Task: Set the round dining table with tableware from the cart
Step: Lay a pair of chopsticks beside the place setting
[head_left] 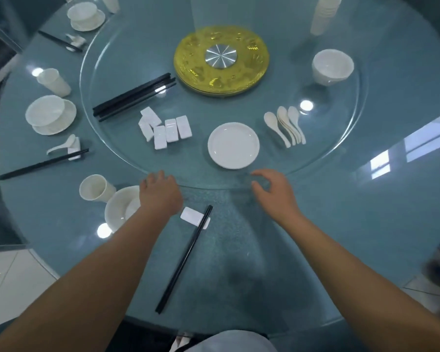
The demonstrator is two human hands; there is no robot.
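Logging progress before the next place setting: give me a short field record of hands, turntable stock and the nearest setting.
left hand: open, at the turntable rim
right hand: loosely curled, holds nothing, at the rim
on turntable: plate, spoons, rests, spare chopsticks, bowl stack
nearest setting: cup, bowl, rest, chopsticks lying across it
missing there: no spoon seen

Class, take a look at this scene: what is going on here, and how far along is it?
A person is setting a round glass table. Both hands, left hand and right hand, rest at the near edge of the glass turntable, holding nothing. On it wait a white plate, spare spoons, chopstick rests and loose chopsticks. Three places on the left look set, though the nearest shows no spoon.
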